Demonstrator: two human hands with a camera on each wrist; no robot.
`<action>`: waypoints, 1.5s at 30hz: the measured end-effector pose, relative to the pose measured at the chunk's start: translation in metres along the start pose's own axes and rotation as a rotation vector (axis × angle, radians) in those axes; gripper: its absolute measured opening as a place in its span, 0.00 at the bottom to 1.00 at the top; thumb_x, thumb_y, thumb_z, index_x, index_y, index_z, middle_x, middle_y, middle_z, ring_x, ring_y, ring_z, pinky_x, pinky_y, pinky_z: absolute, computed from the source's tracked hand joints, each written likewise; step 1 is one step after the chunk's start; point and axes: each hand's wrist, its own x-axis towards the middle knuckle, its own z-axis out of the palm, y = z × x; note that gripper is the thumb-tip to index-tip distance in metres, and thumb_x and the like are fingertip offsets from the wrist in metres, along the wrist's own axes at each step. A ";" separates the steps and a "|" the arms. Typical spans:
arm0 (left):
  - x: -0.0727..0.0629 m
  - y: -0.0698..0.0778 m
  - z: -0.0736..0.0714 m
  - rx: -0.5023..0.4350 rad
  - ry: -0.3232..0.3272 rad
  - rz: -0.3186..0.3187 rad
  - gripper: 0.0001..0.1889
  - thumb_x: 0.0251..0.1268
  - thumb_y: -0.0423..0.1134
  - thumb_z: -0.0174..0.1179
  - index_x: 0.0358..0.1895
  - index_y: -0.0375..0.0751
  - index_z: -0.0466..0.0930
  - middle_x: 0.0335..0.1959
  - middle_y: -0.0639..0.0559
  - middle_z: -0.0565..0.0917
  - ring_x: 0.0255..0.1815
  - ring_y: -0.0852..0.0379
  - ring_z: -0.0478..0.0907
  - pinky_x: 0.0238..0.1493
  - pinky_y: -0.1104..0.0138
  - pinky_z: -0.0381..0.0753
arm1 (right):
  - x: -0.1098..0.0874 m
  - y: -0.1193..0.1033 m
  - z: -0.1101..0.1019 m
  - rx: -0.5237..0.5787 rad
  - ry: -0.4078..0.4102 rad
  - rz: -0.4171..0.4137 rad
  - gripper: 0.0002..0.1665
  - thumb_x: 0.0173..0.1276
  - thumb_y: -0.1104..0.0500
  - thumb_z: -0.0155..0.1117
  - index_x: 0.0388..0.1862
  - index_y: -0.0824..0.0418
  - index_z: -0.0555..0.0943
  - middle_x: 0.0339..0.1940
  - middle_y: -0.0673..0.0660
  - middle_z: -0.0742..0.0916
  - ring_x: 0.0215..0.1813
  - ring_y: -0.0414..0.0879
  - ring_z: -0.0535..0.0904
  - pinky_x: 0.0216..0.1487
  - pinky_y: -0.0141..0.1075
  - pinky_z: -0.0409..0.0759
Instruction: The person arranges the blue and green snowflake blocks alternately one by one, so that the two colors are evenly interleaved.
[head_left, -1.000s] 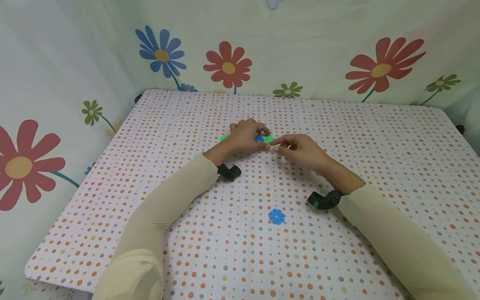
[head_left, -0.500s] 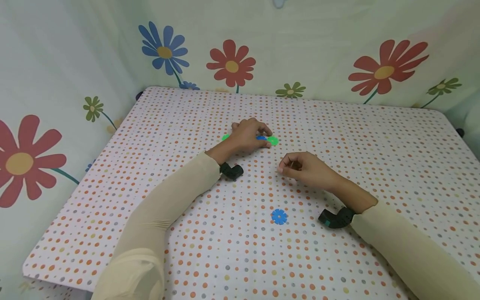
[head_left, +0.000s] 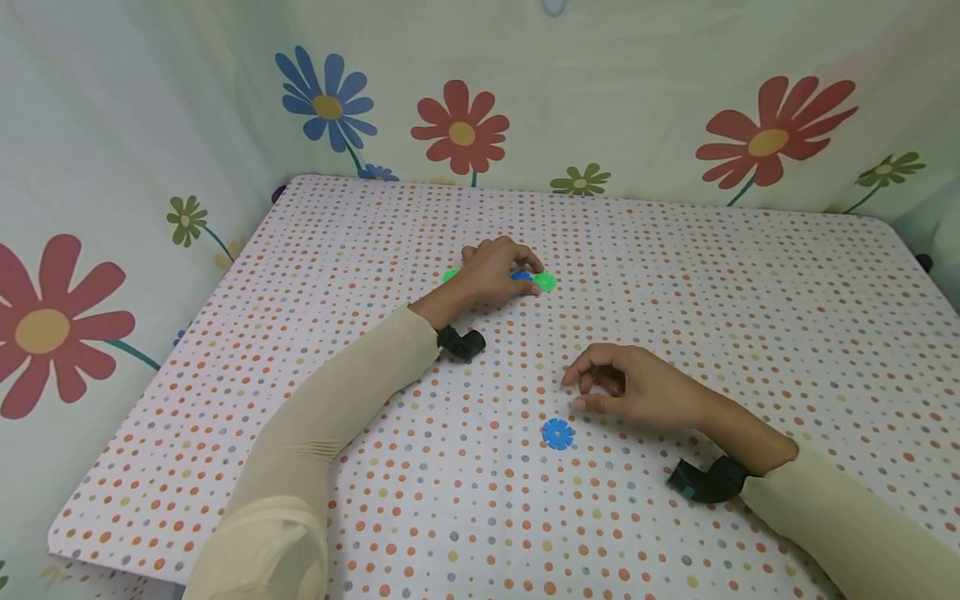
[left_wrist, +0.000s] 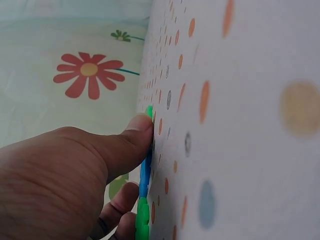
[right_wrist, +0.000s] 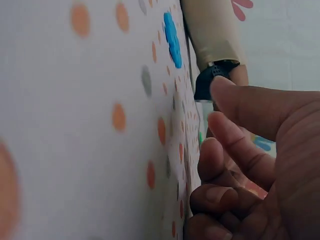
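My left hand [head_left: 491,273] rests low at the table's middle, pinching a row of green and blue notched plastic interlocking discs. At the row's right end a green disc [head_left: 545,282] shows past the fingertips, with a blue disc [head_left: 521,276] beside it. Another green disc [head_left: 450,275] peeks out left of the wrist; the part between is hidden under the hand. In the left wrist view, the thumb lies against the row's blue disc [left_wrist: 145,175]. My right hand [head_left: 637,385], loosely curled and holding nothing, hovers just behind and right of a loose blue disc [head_left: 557,434].
The table [head_left: 420,517] wears a white cover with coloured dots. Behind it and at the left hangs a curtain [head_left: 600,92] printed with large flowers. A black wrist camera [head_left: 705,481] sits under the right wrist, close over the cloth.
My right hand has left the row's right end and moved back toward me and rightward, near the loose blue disc. The left hand stays on the row.
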 end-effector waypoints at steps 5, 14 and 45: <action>0.000 0.000 0.000 0.017 0.004 0.001 0.16 0.63 0.57 0.65 0.53 0.63 0.83 0.57 0.58 0.79 0.57 0.53 0.73 0.53 0.52 0.60 | -0.006 -0.003 0.005 -0.095 -0.022 -0.075 0.19 0.59 0.46 0.75 0.50 0.40 0.83 0.39 0.42 0.81 0.35 0.38 0.71 0.37 0.29 0.72; 0.001 -0.001 0.003 0.027 -0.014 -0.012 0.16 0.66 0.58 0.61 0.55 0.66 0.81 0.59 0.59 0.77 0.57 0.52 0.72 0.53 0.53 0.60 | -0.005 -0.005 0.009 -0.135 -0.087 -0.145 0.24 0.59 0.44 0.74 0.55 0.42 0.85 0.41 0.40 0.80 0.36 0.37 0.68 0.37 0.30 0.71; -0.002 0.004 0.001 0.117 -0.046 0.009 0.15 0.69 0.58 0.57 0.56 0.67 0.78 0.58 0.56 0.74 0.59 0.53 0.68 0.59 0.51 0.54 | -0.006 -0.015 0.013 -0.225 -0.102 -0.114 0.19 0.58 0.46 0.75 0.50 0.35 0.85 0.40 0.37 0.80 0.35 0.36 0.67 0.36 0.29 0.69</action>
